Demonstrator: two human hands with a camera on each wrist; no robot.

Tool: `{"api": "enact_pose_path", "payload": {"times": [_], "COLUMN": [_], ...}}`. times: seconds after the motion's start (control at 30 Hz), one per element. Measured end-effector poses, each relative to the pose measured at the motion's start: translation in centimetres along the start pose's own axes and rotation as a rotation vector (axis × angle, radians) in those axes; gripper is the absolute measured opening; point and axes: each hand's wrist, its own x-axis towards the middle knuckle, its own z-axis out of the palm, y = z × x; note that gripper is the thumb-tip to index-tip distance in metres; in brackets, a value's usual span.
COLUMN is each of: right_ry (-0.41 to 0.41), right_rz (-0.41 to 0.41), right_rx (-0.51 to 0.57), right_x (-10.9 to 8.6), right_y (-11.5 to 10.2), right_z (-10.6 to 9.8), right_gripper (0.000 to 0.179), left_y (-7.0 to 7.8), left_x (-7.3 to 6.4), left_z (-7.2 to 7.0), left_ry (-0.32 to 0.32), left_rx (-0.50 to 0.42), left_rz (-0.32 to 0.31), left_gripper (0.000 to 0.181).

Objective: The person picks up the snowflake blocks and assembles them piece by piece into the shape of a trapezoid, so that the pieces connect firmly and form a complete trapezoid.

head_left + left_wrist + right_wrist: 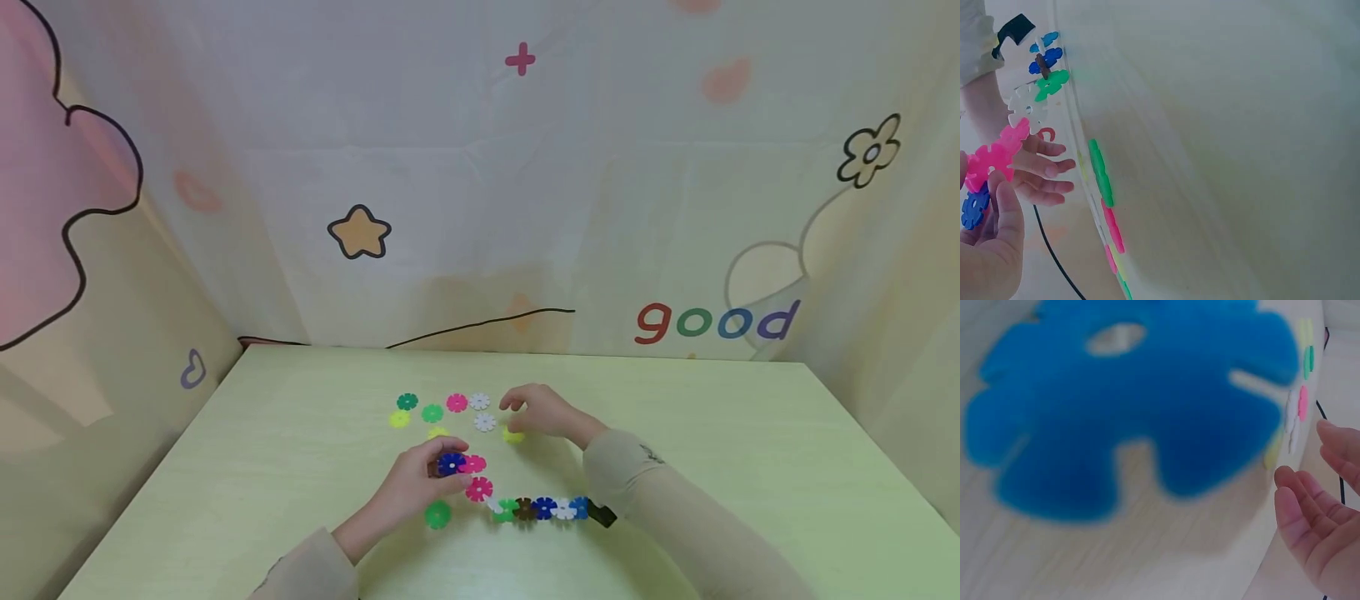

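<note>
My left hand [412, 477] pinches one end of a chain of interlocking plastic snowflake discs, at a dark blue disc [452, 465] and the pink disc [474, 464] joined to it. From there the chain runs through another pink disc [479, 489], a white, a green, a brown [525, 509] and further blue and white discs toward my right forearm. In the left wrist view, the thumb lies against the pink disc [991, 165]. My right hand [546, 411] holds nothing, its fingers loosely bent above a loose yellow disc [513, 435]. A blue disc [1135, 406] fills much of the right wrist view.
Several loose discs lie at the far middle of the table [300, 433], among them a pink one [457, 403], a white one [485, 422] and a dark green one [407, 402]. Below my left hand is a green disc [438, 515]. A printed curtain [465, 208] hangs behind.
</note>
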Motion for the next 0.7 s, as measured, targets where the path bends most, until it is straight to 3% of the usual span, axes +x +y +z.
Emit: {"api": "enact_pose_path", "payload": {"times": [0.3,0.7], "right_ry": [-0.027,-0.026], "right_rz": [0.078,0.027], "right_rx": [-0.004,-0.07], "right_x": [2.2,2.8], "right_y": [-0.8,-0.9], "right_z": [1.3,2.5], "right_gripper": [0.028,0.027], "left_y": [-0.5,-0.7], "left_x": [-0.4,-0.6], "left_z": [-1.3,-2.0], "left_ry": [0.009,0.035], "left_rx": [0.029,0.067], "left_rz": [-0.018,-0.019], "left_gripper": [0.046,0.047]}}
